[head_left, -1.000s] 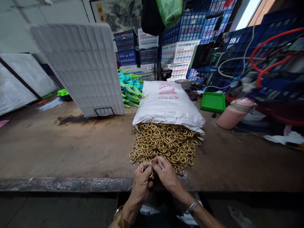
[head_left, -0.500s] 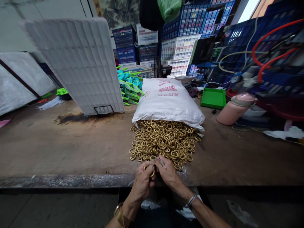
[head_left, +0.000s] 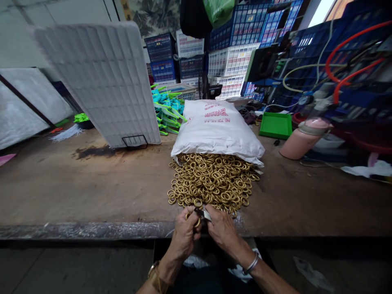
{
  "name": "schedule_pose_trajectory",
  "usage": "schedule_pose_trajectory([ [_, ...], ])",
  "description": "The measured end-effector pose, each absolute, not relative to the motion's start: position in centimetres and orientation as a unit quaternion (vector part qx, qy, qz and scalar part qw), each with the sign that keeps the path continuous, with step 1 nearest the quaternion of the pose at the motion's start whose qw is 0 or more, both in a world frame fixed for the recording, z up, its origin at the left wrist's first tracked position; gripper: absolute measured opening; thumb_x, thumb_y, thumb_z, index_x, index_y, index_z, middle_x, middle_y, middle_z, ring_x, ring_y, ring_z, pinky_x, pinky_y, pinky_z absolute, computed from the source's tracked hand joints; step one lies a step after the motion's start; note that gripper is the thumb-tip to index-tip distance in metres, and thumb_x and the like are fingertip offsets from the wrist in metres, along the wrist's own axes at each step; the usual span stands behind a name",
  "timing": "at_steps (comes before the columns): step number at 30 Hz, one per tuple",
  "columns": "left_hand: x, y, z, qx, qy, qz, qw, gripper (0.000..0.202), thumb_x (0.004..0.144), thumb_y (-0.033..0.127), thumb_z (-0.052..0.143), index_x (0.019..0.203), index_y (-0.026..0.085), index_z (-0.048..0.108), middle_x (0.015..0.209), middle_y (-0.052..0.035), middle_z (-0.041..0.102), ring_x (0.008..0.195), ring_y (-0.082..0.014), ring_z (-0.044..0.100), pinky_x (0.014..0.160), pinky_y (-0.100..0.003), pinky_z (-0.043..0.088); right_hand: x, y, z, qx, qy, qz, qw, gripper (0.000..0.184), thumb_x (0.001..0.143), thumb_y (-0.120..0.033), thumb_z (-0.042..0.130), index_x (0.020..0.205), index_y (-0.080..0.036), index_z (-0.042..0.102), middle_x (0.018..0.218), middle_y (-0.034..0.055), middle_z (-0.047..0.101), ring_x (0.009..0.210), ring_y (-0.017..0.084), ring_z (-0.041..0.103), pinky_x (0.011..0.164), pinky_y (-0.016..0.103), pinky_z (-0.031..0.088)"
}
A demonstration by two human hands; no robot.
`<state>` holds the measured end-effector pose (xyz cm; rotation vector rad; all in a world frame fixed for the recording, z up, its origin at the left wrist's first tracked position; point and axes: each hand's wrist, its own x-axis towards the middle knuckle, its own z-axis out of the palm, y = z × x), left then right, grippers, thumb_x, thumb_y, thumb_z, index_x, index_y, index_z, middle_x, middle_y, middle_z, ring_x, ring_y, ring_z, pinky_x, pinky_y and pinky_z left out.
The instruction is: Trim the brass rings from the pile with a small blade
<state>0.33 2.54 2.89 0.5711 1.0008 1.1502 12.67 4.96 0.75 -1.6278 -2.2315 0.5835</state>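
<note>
Head view: left hand [head_left: 185, 232] pinches a ring [head_left: 196, 222], right hand [head_left: 222, 229] grips a small tool [head_left: 206, 214], beside the ring pile [head_left: 211, 182].

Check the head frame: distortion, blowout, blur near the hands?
Head view: wide-angle stretch tilts white panel and crates; window top right blown out; left hand gripping a ring, right hand gripping a small tool, and ring pile sharp; light even, shadows soft.
</note>
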Motion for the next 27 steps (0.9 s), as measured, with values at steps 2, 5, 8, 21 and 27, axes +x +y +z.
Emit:
schedule_pose_trajectory([
  [2, 0.4, 2.5, 2.8, 0.265, 0.454, 0.515, 0.677, 0.03, 0.069, 0.041, 0.062, 0.076, 0.017, 0.045, 0.049, 0.0081, 0.036, 0.041, -0.0038, 0.029, 0.036, -0.014, 0.016, 12.6, 4.9, 0.9, -0.577, -0.782, 0.194, 0.136, 0.025, 0.066, -0.004, 0.04, 0.083, -0.019, 0.051, 0.069, 0.0022, 0.06, 0.066, 0.015, 0.054, 0.056, 0.024, 0.023],
  [5, 0.3, 2.4, 2.5, 0.272, 0.453, 0.517, 0.673, 0.029, 0.069, 0.04, 0.062, 0.076, 0.017, 0.045, 0.048, 0.0084, 0.036, 0.041, -0.0038, 0.029, 0.036, -0.014, 0.017, 12.4, 4.8, 1.0, -0.589, -0.781, 0.18, 0.102, 0.026, 0.067, -0.003, 0.04, 0.085, -0.018, 0.051, 0.069, 0.0031, 0.061, 0.065, 0.015, 0.055, 0.055, 0.025, 0.022],
  [8, 0.0, 2.2, 2.2, 0.265, 0.445, 0.52, 0.68, 0.029, 0.069, 0.04, 0.062, 0.075, 0.018, 0.044, 0.049, 0.0085, 0.036, 0.041, -0.0036, 0.03, 0.036, -0.014, 0.017, 12.3, 4.6, 1.2, -0.598, -0.781, 0.166, 0.072, 0.026, 0.068, -0.004, 0.041, 0.089, -0.017, 0.05, 0.072, 0.0045, 0.062, 0.066, 0.016, 0.056, 0.055, 0.025, 0.021],
  [21, -2.0, 0.3, 2.6, 0.163, 0.375, 0.517, 0.752, 0.028, 0.068, 0.029, 0.066, 0.071, 0.017, 0.041, 0.051, 0.0083, 0.033, 0.04, -0.0018, 0.027, 0.033, -0.013, 0.015, 10.9, 4.2, 1.7, -0.585, -0.789, 0.178, 0.049, 0.027, 0.07, -0.005, 0.039, 0.093, -0.015, 0.049, 0.075, 0.0066, 0.062, 0.071, 0.016, 0.056, 0.058, 0.024, 0.027],
  [27, -2.9, 0.4, 3.6, 0.15, 0.315, 0.522, 0.778, 0.023, 0.071, 0.025, 0.064, 0.076, 0.015, 0.045, 0.058, 0.0059, 0.038, 0.041, -0.0013, 0.031, 0.032, -0.011, 0.018, 11.1, 5.4, 1.7, -0.569, -0.759, 0.274, 0.156, 0.013, 0.075, -0.013, 0.038, 0.078, -0.016, 0.051, 0.065, 0.0022, 0.055, 0.059, 0.012, 0.048, 0.055, 0.022, 0.029],
])
